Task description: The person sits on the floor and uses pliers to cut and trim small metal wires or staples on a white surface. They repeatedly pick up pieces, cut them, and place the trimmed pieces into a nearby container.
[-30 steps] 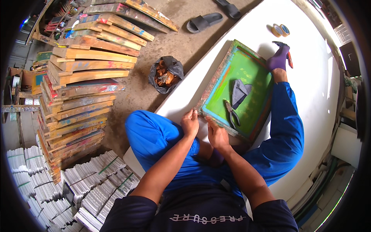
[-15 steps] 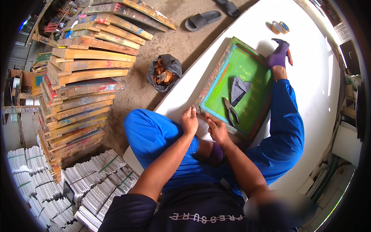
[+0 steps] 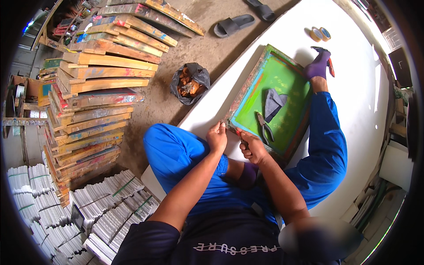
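A wooden screen-printing frame [image 3: 247, 90] with green mesh lies slanted in front of me. My left hand [image 3: 216, 138] is closed in a pinch at its near left corner; what the fingertips hold is too small to tell. Just right of it, my right hand [image 3: 253, 148] is curled in a fist against the near edge of the frame. A small red bit shows at its fingertips, but the thing inside the fist is hidden. On the mesh rest pliers [image 3: 265, 128] with dark handles and a folded grey cloth [image 3: 274, 104].
I sit on a white tabletop [image 3: 353, 132], my outstretched foot beside the frame. Two tape rolls [image 3: 320, 34] lie beyond it. On the floor at left are a black bag [image 3: 191, 83] of brownish scraps, sandals [image 3: 234, 25], stacked wooden frames [image 3: 101, 84] and bundled white sheets [image 3: 110, 207].
My right hand has turned and closed into a fist, shifting slightly nearer to me. The left hand stays at the corner. The whole view has shifted slightly.
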Motion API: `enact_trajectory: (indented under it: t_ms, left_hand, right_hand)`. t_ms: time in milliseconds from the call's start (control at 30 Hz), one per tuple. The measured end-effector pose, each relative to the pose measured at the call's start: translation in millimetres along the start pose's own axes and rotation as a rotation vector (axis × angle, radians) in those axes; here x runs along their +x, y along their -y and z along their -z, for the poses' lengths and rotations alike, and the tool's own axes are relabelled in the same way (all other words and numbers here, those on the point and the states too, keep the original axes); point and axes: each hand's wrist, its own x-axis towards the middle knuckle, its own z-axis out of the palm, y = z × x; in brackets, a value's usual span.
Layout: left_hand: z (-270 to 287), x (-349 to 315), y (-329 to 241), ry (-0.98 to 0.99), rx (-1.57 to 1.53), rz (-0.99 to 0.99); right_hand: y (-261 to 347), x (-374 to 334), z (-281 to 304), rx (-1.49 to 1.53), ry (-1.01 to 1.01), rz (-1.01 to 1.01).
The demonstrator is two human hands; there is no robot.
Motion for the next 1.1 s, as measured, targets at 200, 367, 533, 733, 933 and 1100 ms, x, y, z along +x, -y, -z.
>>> enact_trajectory:
  t_ms: [200, 367, 533, 733, 933, 1100]
  left_hand:
    - [-3, 1, 1, -0.004, -0.072, 0.004]
    - [1, 2, 4, -0.008, -0.035, 0.031]
    - [1, 0, -2, -0.042, 0.058, -0.079]
    - [1, 1, 4, -0.011, 0.062, -0.001]
    - [-6, 3, 13, -0.024, 0.000, -0.009]
    - [-8, 8, 23, 0.009, -0.023, 0.035]
  right_hand:
    - [-27, 30, 15, -0.395, -0.077, 0.319]
    - [27, 3, -3, 0.200, 0.048, -0.254]
    - [-4, -10, -13, -0.883, -0.333, 0.601]
    - [-19, -14, -26, -0.939, -0.405, 0.702]
    - [-23, -7, -27, -0.972, -0.439, 0.682]
    - [-18, -15, -48, -1.059, -0.479, 0.488]
